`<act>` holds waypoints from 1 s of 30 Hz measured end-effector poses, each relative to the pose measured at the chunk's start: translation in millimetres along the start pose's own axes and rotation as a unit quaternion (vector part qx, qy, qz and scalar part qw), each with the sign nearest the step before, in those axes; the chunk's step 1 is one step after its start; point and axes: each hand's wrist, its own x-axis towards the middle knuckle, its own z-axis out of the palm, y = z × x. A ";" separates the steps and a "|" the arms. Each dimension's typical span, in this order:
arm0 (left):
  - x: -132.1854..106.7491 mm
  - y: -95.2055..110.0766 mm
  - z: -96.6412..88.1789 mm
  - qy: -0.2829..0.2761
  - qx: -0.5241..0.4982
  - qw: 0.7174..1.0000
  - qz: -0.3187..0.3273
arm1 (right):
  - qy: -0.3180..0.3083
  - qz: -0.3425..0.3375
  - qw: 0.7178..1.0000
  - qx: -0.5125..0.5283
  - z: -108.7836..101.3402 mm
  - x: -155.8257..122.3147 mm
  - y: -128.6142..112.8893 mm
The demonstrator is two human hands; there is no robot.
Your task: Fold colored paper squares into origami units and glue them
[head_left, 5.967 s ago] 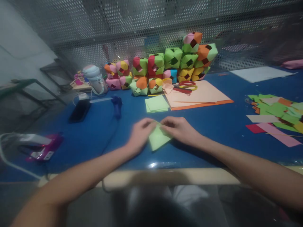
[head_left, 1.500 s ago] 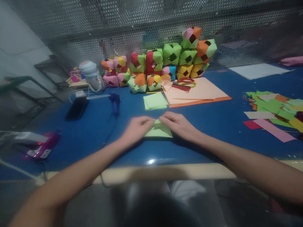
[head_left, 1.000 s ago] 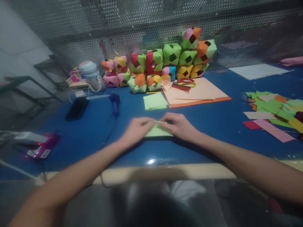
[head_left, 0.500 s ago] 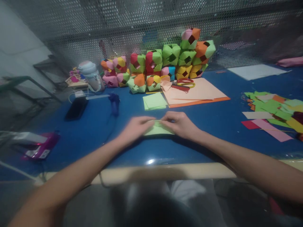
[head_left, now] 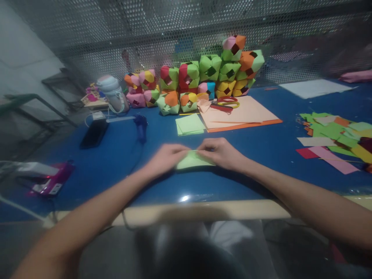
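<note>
A light green folded paper (head_left: 192, 161) lies flat on the blue table (head_left: 261, 151) between my two hands. My left hand (head_left: 166, 157) pinches its left end with the fingers pressed together. At the paper's upper right edge my right hand (head_left: 222, 153) has its fingers curled down onto it. Both hands rest on the table top. A small stack of green paper squares (head_left: 188, 124) lies just beyond them.
Many colourful folded paper cubes (head_left: 203, 75) are piled at the back against a mesh wall. Orange sheets (head_left: 241, 113) with scissors (head_left: 228, 103) lie behind. Paper scraps (head_left: 334, 133) sit right. A phone (head_left: 93, 133), a bottle (head_left: 112, 93), a blue tool (head_left: 141, 126) and a magenta stapler (head_left: 49, 180) sit left.
The green paper went from a tilted square to a flatter, narrower folded strip. Both hands stayed on it with only small finger shifts.
</note>
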 end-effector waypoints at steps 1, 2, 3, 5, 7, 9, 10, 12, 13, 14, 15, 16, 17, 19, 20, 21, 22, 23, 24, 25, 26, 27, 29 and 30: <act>0.1 0.1 0.2 0.002 0.000 1.000 -0.003 | -0.003 -0.001 1.000 -0.002 -0.2 -0.2 -0.4; 0.1 0.5 0.6 0.004 -0.002 1.000 -0.005 | -0.005 -0.004 1.000 -0.003 -0.3 -0.4 -0.9; -0.1 1.1 1.1 0.007 -0.005 1.000 -0.004 | -0.006 -0.009 1.000 -0.003 -0.3 -0.6 -1.2; -0.7 2.6 2.5 0.008 -0.009 1.000 0.001 | -0.010 -0.021 1.000 -0.004 0.0 -0.9 -1.8; -1.5 3.9 4.0 0.004 -0.006 1.000 0.008 | -0.015 -0.031 0.999 -0.006 0.4 -1.1 -2.1; -2.5 5.0 5.1 0.004 0.002 1.000 0.013 | -0.016 -0.029 0.999 -0.004 0.8 -1.1 -2.2; -3.0 5.6 5.5 0.007 0.006 1.000 0.014 | -0.014 -0.025 1.000 0.001 0.8 -1.1 -2.3; -4.0 7.2 6.2 0.016 0.011 1.000 0.014 | -0.007 -0.019 1.000 0.012 0.8 -1.1 -2.3; -4.5 8.2 6.6 0.019 0.011 1.000 0.014 | -0.002 -0.021 1.000 0.016 0.7 -1.2 -2.3; -4.9 9.1 7.0 0.016 0.009 1.000 0.015 | 0.001 -0.025 1.000 0.018 0.7 -1.4 -2.4; -5.3 10.0 7.5 0.011 0.007 1.000 0.018 | 0.001 -0.031 0.999 0.019 0.6 -1.6 -2.5; -5.7 10.7 8.0 0.006 0.004 1.000 0.022 | 0.000 -0.037 0.999 0.020 0.5 -1.9 -2.8; -6.0 11.1 8.4 0.002 0.002 1.000 0.025 | -0.004 -0.040 0.999 0.023 0.2 -2.1 -3.2; -6.5 11.3 8.9 0.003 0.004 1.000 0.030 | -0.020 -0.027 0.999 0.036 -1.2 -2.1 -4.7; -6.8 11.2 8.8 0.008 0.007 0.999 0.030 | -0.031 -0.011 0.998 0.045 -2.4 -2.0 -5.8; -7.0 11.0 8.6 0.015 0.011 0.999 0.031 | -0.042 0.009 0.998 0.055 -4.0 -1.7 -7.0; -7.2 10.8 8.2 0.022 0.015 0.999 0.032 | -0.054 0.029 0.996 0.062 -5.8 -1.3 -8.3; -7.4 10.7 7.7 0.031 0.019 0.999 0.034 | -0.064 0.046 0.995 0.067 -7.7 -1.0 -9.5; -7.6 10.6 7.4 0.039 0.023 0.998 0.035 | -0.068 0.059 0.994 0.068 -9.4 -0.7 -10.5; -7.8 10.6 7.2 0.046 0.027 0.998 0.035 | -0.067 0.065 0.993 0.065 -10.7 -0.5 -11.1; -8.1 10.8 7.2 0.052 0.030 0.998 0.035 | -0.061 0.064 0.994 0.058 -11.5 -0.5 -11.5; -8.3 11.0 7.6 0.054 0.032 0.997 0.034 | -0.051 0.054 0.996 0.048 -11.6 -0.7 -11.5; -8.7 11.8 9.2 0.048 0.034 0.998 0.032 | -0.032 0.014 0.999 0.024 -10.3 -1.6 -11.3; -8.8 12.3 10.3 0.042 0.034 0.998 0.032 | -0.026 -0.010 1.000 0.012 -9.0 -2.1 -11.2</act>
